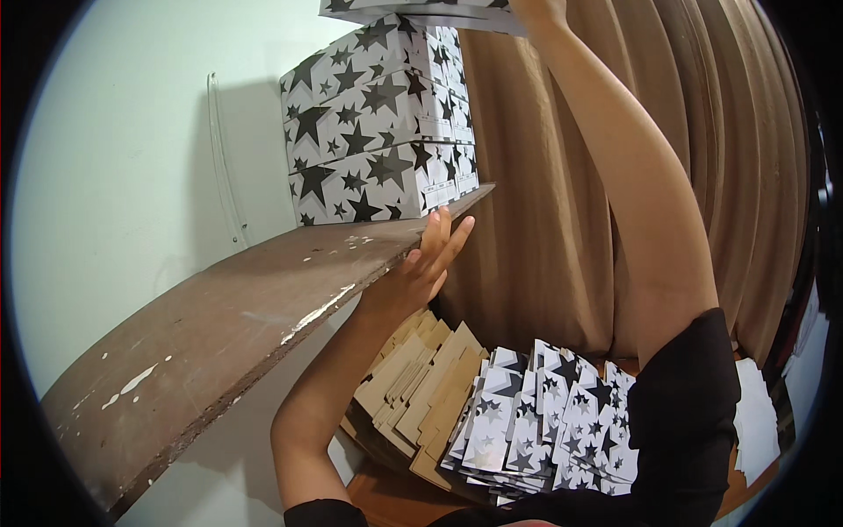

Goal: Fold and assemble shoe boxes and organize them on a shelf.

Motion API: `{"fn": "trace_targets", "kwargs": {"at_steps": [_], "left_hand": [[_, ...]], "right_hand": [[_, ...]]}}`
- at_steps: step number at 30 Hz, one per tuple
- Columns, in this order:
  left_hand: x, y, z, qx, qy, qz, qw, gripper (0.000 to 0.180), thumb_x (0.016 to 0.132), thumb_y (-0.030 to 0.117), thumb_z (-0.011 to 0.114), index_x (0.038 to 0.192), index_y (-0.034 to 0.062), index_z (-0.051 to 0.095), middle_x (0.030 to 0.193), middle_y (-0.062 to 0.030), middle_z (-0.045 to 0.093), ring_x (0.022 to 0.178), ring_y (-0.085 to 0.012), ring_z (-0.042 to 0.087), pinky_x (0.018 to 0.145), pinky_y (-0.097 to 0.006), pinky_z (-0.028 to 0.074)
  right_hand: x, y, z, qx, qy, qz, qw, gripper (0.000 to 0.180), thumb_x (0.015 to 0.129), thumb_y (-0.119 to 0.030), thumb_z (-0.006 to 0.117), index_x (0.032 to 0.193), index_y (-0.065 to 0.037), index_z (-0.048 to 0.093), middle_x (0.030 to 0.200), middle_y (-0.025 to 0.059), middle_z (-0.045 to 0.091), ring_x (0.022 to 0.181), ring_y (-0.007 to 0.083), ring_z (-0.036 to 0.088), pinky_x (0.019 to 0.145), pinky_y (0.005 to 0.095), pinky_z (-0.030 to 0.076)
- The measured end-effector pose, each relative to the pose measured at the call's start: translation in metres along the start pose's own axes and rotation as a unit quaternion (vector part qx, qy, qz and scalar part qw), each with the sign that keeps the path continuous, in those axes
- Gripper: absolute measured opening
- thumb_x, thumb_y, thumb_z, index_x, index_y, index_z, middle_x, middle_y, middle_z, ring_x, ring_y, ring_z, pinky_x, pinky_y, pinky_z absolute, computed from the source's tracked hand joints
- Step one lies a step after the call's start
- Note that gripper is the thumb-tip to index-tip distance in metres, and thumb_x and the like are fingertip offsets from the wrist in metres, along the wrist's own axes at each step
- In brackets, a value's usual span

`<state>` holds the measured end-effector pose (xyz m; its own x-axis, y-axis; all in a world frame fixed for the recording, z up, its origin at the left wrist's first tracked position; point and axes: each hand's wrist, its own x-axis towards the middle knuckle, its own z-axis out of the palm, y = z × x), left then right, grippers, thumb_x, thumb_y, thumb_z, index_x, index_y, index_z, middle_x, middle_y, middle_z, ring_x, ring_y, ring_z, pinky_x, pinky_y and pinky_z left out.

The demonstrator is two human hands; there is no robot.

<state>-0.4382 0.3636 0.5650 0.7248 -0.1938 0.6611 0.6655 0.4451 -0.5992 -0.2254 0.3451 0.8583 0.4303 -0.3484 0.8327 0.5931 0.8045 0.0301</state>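
Observation:
My right arm reaches up to the top edge of the view, where my right hand (542,12), partly cut off, grips the right end of a white box with black and grey stars (439,12). This box is above a stack of matching boxes (360,132), partly out of view. The stack stands on the far end of a brown wooden shelf (228,290). Just below the stack, my left hand (430,255) is raised at the shelf's front edge. Its fingers are stretched out and hold nothing. Whether they touch the edge I cannot tell.
Below the shelf, folded brown cardboard pieces (413,378) lie beside several flat star-patterned pieces (544,422) on a wooden surface (386,496). White sheets (755,422) lie at the right. A brown curtain (544,193) hangs behind, and a pale wall (132,158) borders the shelf.

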Motion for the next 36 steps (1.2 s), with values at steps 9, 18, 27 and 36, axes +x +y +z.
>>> {"fn": "trace_targets", "kwargs": {"at_steps": [9, 18, 27, 36], "left_hand": [[-0.002, -0.003, -0.004, -0.041, -0.018, 0.018, 0.999, 0.05, 0.082, 0.05, 0.043, 0.124, 0.024, 0.051, 0.123, 0.0022, 0.054, 0.126, -0.0146, 0.038, 0.105, -0.056, -0.013], [-0.007, -0.004, 0.004, 0.025, -0.003, 0.05, 0.998, 0.042, 0.084, 0.047, 0.039, 0.117, 0.0248, 0.053, 0.124, 0.0037, 0.053, 0.129, -0.0163, 0.035, 0.106, -0.056, -0.01], [-0.008, 0.001, 0.031, 0.015, 0.143, 0.061, 0.988, 0.037, 0.082, 0.043, 0.043, 0.11, 0.0227, 0.057, 0.114, 0.0031, 0.06, 0.117, -0.0129, 0.048, 0.107, -0.056, -0.013], [-0.017, -0.004, 0.006, -0.011, 0.034, 0.036, 0.999, 0.033, 0.083, 0.043, 0.044, 0.1, 0.0243, 0.065, 0.116, 0.0024, 0.06, 0.12, -0.0145, 0.046, 0.103, -0.058, -0.016]], "right_hand": [[-0.008, -0.01, 0.029, -0.024, 0.0, -0.045, 0.999, 0.04, 0.067, -0.022, 0.074, 0.097, -0.003, 0.054, 0.087, 0.0179, 0.059, 0.087, 0.033, 0.058, 0.082, 0.0375, 0.045], [-0.039, -0.004, 0.077, -0.025, -0.1, -0.014, 0.995, 0.042, 0.078, -0.031, 0.061, 0.108, -0.002, 0.059, 0.098, 0.0219, 0.062, 0.097, 0.0344, 0.059, 0.083, 0.0382, 0.044], [-0.073, 0.058, 0.104, -0.05, -0.388, 0.043, 0.919, 0.063, 0.088, -0.046, 0.045, 0.135, -0.005, 0.039, 0.134, 0.0228, 0.044, 0.126, 0.0325, 0.041, 0.102, 0.0382, 0.032], [-0.093, 0.025, 0.025, -0.139, -0.357, -0.078, 0.921, 0.062, 0.091, -0.05, 0.041, 0.142, -0.016, 0.03, 0.147, 0.0165, 0.027, 0.138, 0.0318, 0.019, 0.11, 0.0468, 0.019]]}}
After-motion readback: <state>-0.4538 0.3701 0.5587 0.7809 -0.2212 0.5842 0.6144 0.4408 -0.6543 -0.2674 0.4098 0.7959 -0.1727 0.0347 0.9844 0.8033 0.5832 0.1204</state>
